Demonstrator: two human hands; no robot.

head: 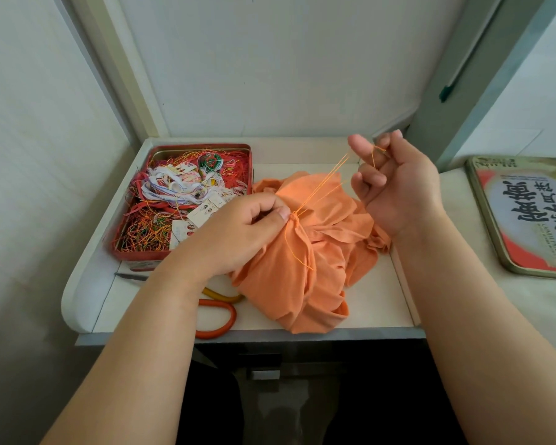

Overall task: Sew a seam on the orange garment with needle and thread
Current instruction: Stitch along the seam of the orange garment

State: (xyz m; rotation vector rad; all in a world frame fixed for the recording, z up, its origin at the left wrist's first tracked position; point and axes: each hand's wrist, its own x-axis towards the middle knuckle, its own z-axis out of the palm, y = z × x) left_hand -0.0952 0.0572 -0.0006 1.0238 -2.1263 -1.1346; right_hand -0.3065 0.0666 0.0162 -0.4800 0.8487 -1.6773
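The orange garment lies bunched on the white table, right of centre. My left hand pinches a gathered fold of it at the top of the bunch. Orange thread runs taut from that fold up and to the right, where my right hand holds it raised above the cloth, fingers curled and the thread wound round them. A loose thread tail hangs down over the fabric. I cannot make out the needle.
A red tin full of tangled coloured threads stands at the back left of the table. Orange-handled scissors lie near the front edge under my left forearm. The tin's printed lid rests on the ledge at right.
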